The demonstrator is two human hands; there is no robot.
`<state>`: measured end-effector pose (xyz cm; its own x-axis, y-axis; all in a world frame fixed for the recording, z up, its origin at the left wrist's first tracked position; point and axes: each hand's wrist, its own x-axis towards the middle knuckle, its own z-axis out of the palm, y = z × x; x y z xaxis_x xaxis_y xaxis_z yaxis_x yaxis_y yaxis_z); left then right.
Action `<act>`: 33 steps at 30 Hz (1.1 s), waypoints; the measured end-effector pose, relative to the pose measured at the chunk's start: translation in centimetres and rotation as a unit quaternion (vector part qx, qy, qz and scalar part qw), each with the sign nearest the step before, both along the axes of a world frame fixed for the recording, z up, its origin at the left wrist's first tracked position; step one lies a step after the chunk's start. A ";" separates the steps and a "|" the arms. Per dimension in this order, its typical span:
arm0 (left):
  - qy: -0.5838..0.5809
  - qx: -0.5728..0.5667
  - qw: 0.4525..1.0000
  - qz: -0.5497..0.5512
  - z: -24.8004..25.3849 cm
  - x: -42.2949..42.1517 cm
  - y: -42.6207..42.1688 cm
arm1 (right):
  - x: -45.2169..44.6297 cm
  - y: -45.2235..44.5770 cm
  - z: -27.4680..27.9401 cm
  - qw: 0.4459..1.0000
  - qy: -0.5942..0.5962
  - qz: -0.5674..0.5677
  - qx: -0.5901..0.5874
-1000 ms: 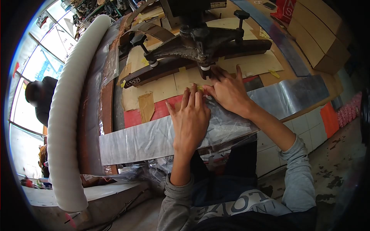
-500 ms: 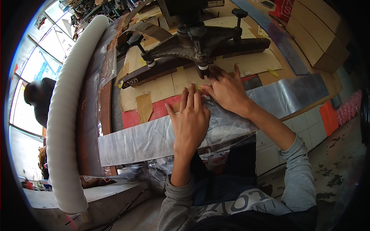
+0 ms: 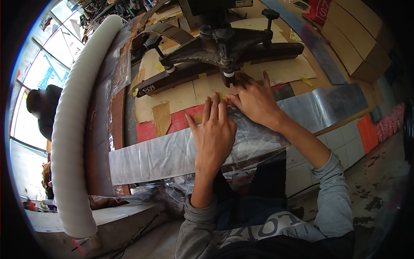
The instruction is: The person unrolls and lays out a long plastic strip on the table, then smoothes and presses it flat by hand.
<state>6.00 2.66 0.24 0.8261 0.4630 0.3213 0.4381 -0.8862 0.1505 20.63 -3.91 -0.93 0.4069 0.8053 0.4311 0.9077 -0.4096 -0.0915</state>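
My left hand (image 3: 213,137) lies with fingers spread, its fingertips on the edge of the tan board (image 3: 185,102) and the red strip (image 3: 147,131). To its right, my right hand (image 3: 258,103) rests open on the board, fingers apart, beside the lower foot of the black metal clamp frame (image 3: 224,47). A small yellow piece (image 3: 223,97) shows between the two hands. Clear plastic sheeting (image 3: 252,131) lies below both hands, over the table's near side. The dark bar (image 3: 177,79) crosses the board under the clamp frame.
A long white foam roll (image 3: 75,125) runs down the left side. Cardboard boxes (image 3: 355,39) stand at the upper right, near a red bag (image 3: 318,10). Behind the roll, a person in dark clothes (image 3: 51,108) is at the far left.
Both hands stay in nearly the same place. The view shifts only slightly.
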 end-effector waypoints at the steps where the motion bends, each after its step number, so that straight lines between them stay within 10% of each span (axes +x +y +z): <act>1: -0.001 0.001 1.000 0.000 0.0 0.0 0.0 | 0.0 0.0 0.0 1.000 0.000 0.001 0.000; 33: -0.010 -0.036 0.999 0.007 0.2 0.1 -0.2 | -0.1 0.0 0.3 1.000 0.008 -0.005 0.003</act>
